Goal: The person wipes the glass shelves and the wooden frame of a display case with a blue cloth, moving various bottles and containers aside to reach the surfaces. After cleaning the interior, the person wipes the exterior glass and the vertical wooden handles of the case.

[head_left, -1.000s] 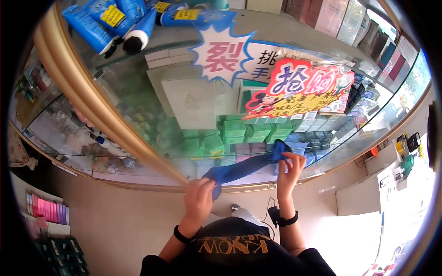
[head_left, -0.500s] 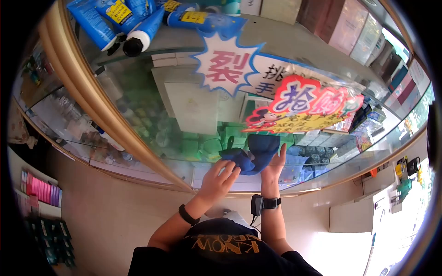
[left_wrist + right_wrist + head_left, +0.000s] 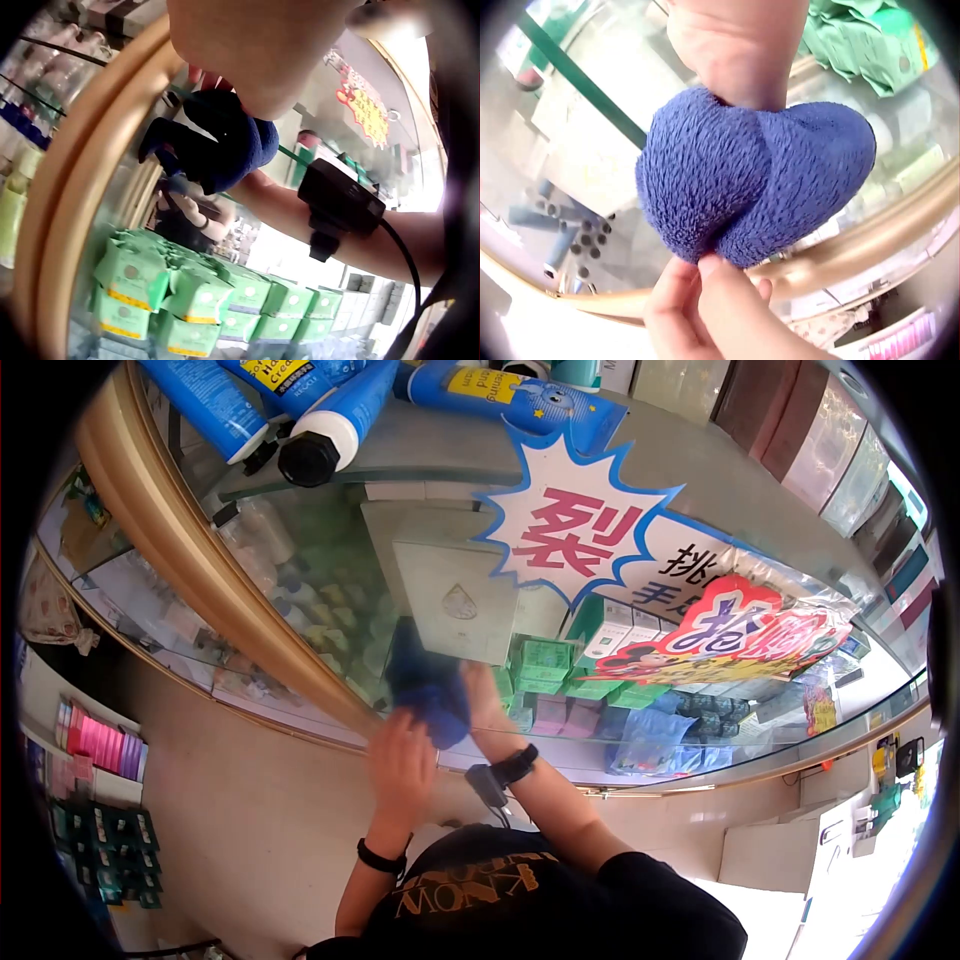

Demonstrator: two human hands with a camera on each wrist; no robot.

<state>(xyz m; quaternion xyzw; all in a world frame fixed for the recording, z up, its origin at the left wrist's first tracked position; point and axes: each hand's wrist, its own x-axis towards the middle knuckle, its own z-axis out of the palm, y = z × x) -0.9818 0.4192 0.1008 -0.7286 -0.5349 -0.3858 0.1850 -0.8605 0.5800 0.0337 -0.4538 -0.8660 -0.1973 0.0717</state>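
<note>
A fuzzy blue cloth (image 3: 436, 705) is bunched between the two hands above the glass counter. In the right wrist view, the cloth (image 3: 712, 172) wraps over the right hand (image 3: 739, 52), whose fingers it hides. The left hand (image 3: 712, 311) pinches the lower edge of the cloth between thumb and fingers there. From the left wrist, the cloth (image 3: 236, 150) appears dark and folded, beneath the left hand (image 3: 255, 45). In the head view the left hand (image 3: 400, 765) is left of and slightly below the right hand (image 3: 484, 700).
The counter's gold frame (image 3: 230, 600) runs diagonally left of the hands. Blue cream tubes (image 3: 510, 398) lie on top of the counter, near a star-shaped paper sign (image 3: 570, 520). Green packets (image 3: 540, 660) and a pale box (image 3: 455, 600) show through the glass.
Both hands and the cloth have moved left in the head view. The cloth, earlier stretched between the hands, is now bunched up around the right hand.
</note>
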